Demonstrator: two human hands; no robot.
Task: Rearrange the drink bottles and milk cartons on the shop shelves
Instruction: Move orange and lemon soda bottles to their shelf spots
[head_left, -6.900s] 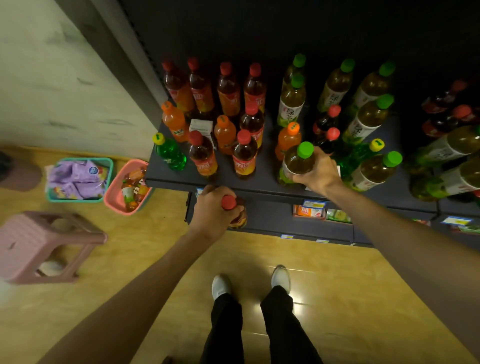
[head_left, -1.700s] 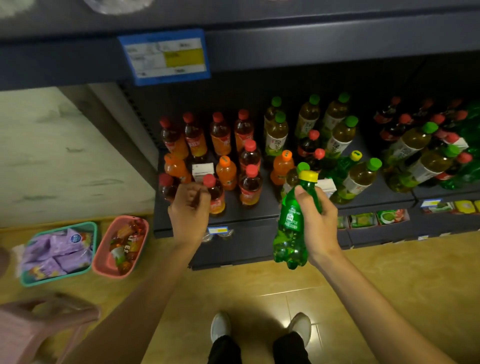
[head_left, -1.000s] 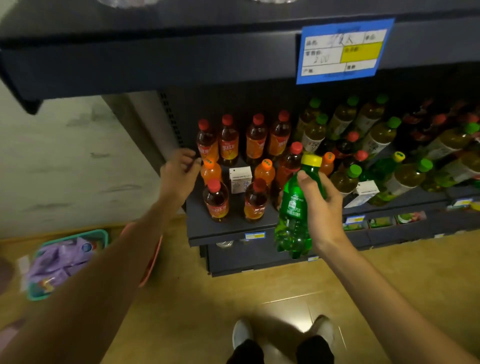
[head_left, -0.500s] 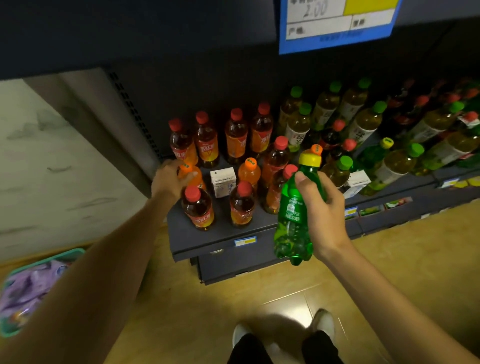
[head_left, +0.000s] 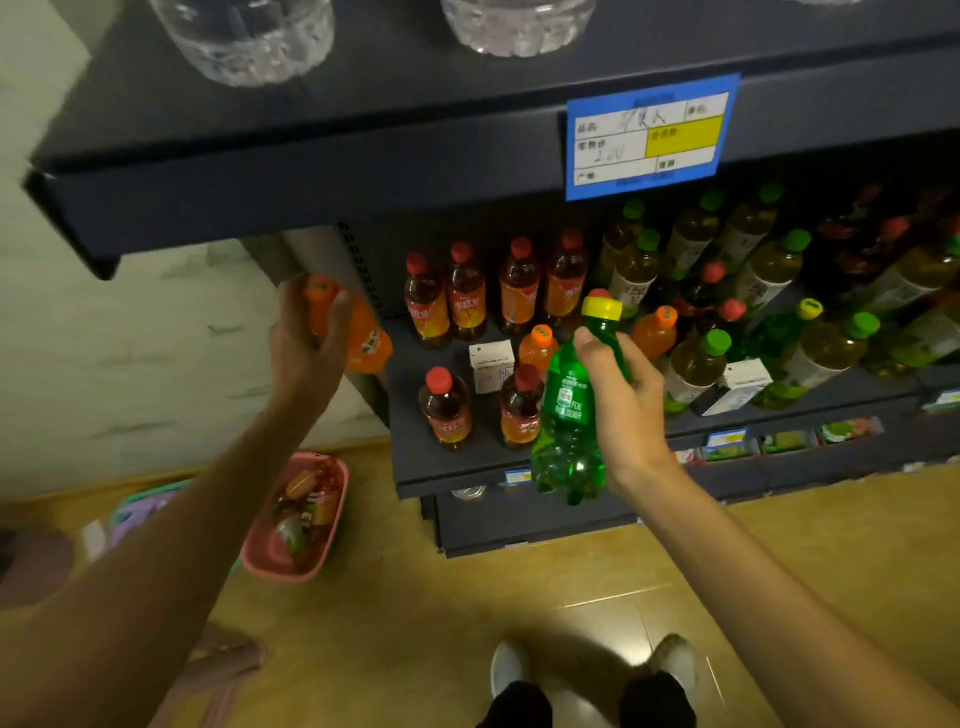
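Lifted off the shelf since half a second ago: the orange soda bottle (head_left: 363, 338), now up in the air to the left of the rack, in front of the pale wall. Gripped near its neck by the left hand (head_left: 306, 338), fingers curled round it. Tilted a little, cap end toward the top.

Held in the right hand (head_left: 626, 410), same as before: a green soda bottle (head_left: 569, 410) with a yellow cap. Fingers wrapped round its upper half. Hanging in front of the lower shelf (head_left: 447, 467), near the front edge, not touching it.

On that shelf: a back row of red-capped tea bottles (head_left: 493, 291), two more red-capped ones (head_left: 447, 410) at the front, a small white milk carton (head_left: 491, 364) between the rows. Further right, green-capped tea bottles (head_left: 696, 364) and a second carton (head_left: 737, 387) lying tipped over, perhaps resting on a bottle, hard to tell.

Above, a dark upper shelf (head_left: 311, 171) with a blue price tag (head_left: 649, 137) and clear plastic bottles (head_left: 249, 36) on top.

Down on the floor, a pink basket (head_left: 311, 561) with snacks inside.
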